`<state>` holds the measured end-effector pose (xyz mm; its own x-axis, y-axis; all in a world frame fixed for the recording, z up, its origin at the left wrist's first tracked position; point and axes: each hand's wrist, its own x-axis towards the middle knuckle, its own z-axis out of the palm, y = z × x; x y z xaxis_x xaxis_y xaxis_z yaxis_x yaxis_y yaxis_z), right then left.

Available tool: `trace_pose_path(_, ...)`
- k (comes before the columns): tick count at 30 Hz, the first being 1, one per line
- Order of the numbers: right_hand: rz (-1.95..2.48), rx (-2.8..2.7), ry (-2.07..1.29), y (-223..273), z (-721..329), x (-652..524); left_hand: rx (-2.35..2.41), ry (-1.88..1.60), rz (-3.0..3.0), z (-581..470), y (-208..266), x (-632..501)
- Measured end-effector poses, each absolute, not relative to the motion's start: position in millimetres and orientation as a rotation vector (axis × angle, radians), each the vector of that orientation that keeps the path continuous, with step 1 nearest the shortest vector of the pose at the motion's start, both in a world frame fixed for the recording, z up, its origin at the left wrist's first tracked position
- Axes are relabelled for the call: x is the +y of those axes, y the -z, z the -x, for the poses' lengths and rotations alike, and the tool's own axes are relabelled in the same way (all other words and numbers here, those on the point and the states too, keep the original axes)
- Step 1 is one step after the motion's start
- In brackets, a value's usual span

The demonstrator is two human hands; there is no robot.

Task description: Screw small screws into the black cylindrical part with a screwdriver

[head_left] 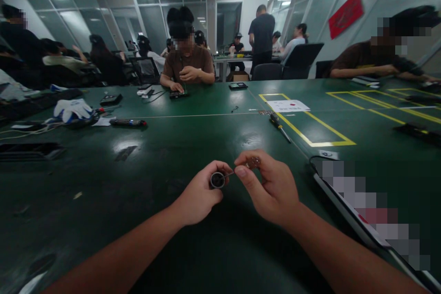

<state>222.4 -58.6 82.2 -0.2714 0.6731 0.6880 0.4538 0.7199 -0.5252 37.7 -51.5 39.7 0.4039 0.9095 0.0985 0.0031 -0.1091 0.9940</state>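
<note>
My left hand [203, 193] is closed around a small dark cylinder [217, 180] with a pale round rim, its open end facing me. Just to the right, my right hand [270, 188] pinches a thin metal rod [228, 174] between thumb and forefinger. The rod slants down to the cylinder's mouth; how far it reaches inside cannot be made out. Several small shiny pieces [253, 162] show in the curled fingers of my right hand, too small to name. Both hands are held over the green table [165, 156].
A screwdriver [279, 127] lies beyond my right hand, near a yellow tape outline [324, 131] and a paper sheet [288, 106]. A dark pen-shaped tool [128, 122] and white gloves [73, 110] lie left. A pixelated flat panel [358, 211] is at right. A person [188, 62] works opposite.
</note>
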Motion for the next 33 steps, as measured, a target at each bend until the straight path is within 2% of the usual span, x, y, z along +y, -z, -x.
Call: trace_pose_path(33, 0.922, -1.899, -0.25, -78.4, -223.0, -54.2, 1.118, -0.959, -1.846, -31.2, -36.6, -53.2)
